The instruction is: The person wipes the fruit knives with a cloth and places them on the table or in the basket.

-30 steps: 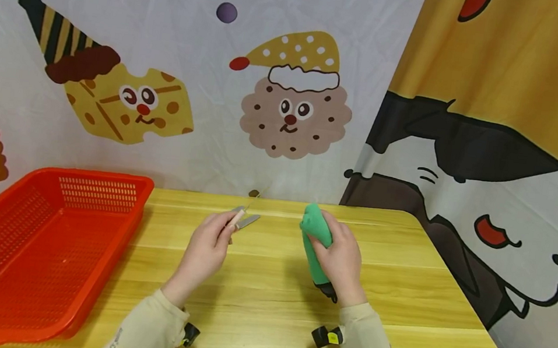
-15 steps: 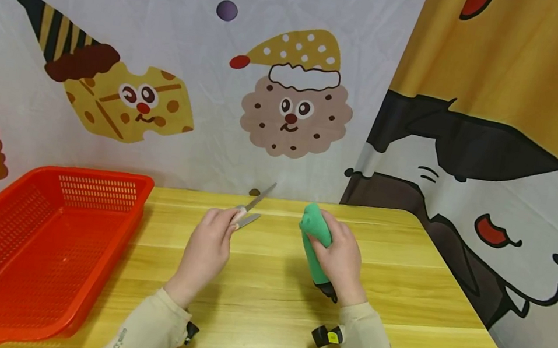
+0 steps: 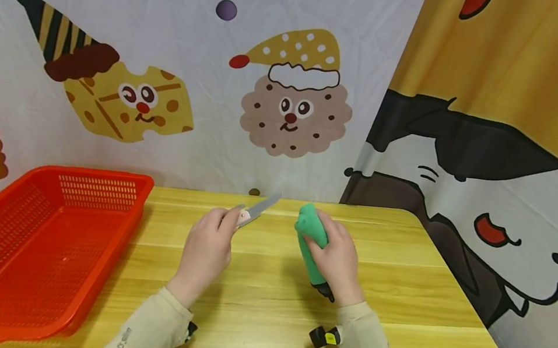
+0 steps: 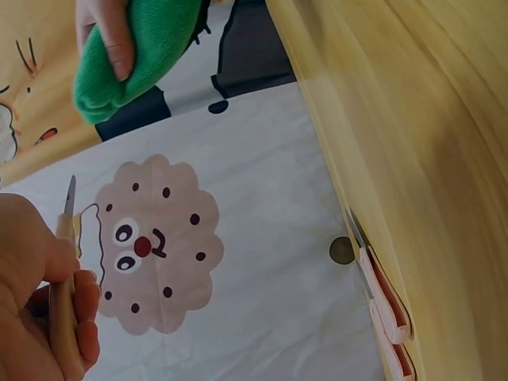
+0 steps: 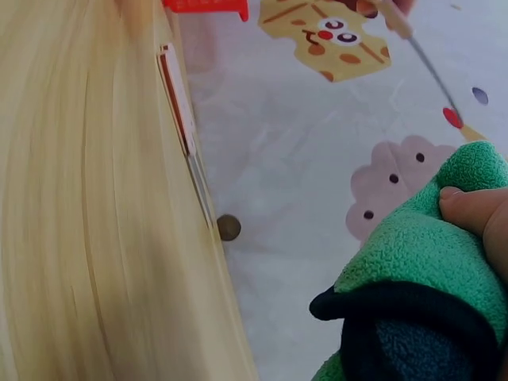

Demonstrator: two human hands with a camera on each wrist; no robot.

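Observation:
In the head view my left hand (image 3: 207, 244) grips a knife (image 3: 263, 206) by its pale handle, held above the table. Its blade points up and to the right. The left wrist view shows the curled fingers round the knife handle (image 4: 62, 317). My right hand (image 3: 339, 258) holds a folded green terry cloth (image 3: 311, 260) with black trim at its lower end. A thumb presses into the green cloth (image 5: 421, 246) in the right wrist view. Two pink-handled knives (image 4: 385, 309) lie on the table beyond the left hand, mostly hidden behind it in the head view.
A red plastic basket (image 3: 64, 257) stands on the left of the wooden table (image 3: 259, 324). Behind the table's far edge hangs a printed cloth backdrop (image 3: 208, 70), with a second curtain (image 3: 483, 71) at the right.
The knife in my left hand has turned, so the flat of its blade now faces the head view and its tip sits further right. My right hand with the green cloth has shifted slightly left.

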